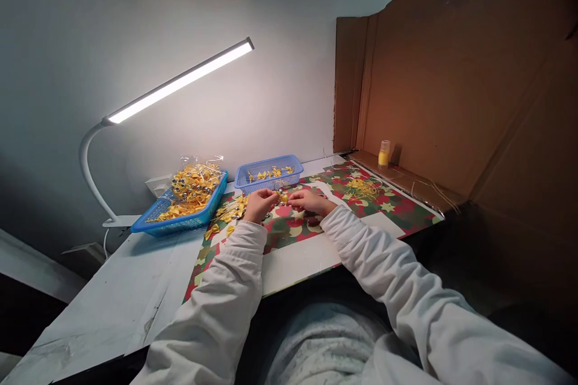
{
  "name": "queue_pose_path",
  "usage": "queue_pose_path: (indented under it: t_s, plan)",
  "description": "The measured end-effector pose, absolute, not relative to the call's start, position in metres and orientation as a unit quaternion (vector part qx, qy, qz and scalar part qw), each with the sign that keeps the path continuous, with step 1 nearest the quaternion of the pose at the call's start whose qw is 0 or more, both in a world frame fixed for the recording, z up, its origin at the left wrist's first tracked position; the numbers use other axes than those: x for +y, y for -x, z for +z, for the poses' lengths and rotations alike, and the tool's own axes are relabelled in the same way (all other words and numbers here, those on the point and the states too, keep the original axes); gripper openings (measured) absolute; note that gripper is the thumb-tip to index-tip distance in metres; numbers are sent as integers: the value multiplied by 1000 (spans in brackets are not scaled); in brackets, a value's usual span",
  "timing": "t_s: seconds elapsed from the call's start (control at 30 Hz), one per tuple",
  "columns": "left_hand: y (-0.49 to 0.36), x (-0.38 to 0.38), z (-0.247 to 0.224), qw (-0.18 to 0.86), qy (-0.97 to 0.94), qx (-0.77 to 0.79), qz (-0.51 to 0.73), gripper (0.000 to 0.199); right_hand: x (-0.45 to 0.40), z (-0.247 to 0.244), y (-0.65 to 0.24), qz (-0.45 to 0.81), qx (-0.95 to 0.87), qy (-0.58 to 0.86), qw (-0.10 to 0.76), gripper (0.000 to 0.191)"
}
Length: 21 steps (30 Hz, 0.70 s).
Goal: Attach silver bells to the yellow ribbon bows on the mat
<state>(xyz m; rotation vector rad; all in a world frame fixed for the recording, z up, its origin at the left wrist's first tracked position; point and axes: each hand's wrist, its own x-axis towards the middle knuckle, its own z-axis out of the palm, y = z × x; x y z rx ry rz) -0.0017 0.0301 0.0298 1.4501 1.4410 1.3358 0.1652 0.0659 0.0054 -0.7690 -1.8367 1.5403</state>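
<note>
My left hand [261, 205] and my right hand [310, 201] meet over the patterned mat, fingers pinched on a small yellow bow piece [283, 198] between them. Silvery bits show beside the bow. Just left of my left hand lies a pile of yellow bows [232, 209] with thin stems. Beyond the hands, a light blue basket [268, 173] holds a few similar bows. A deeper blue basket [180, 224] at the left is heaped with yellow bows, some in clear plastic.
A white lamp [180, 81] leans over the table from the left. Yellow strings [362, 188] lie on the mat at the right. Behind them a small yellow bottle [383, 154] stands by a cardboard wall [433, 90].
</note>
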Motion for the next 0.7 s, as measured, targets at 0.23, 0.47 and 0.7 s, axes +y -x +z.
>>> queue_pose_path:
  t_s: [0.23,0.47,0.7]
  plan:
    - [4,28,30,415,-577,571,410,13,78,7,-179,358,-762,375,389,10]
    - [-3,28,27,484,-519,519,476,15,72,3,-173,157,-716,403,548,6]
    - [-8,28,22,417,-562,469,539,23,43,15,-162,133,-800,378,446,15]
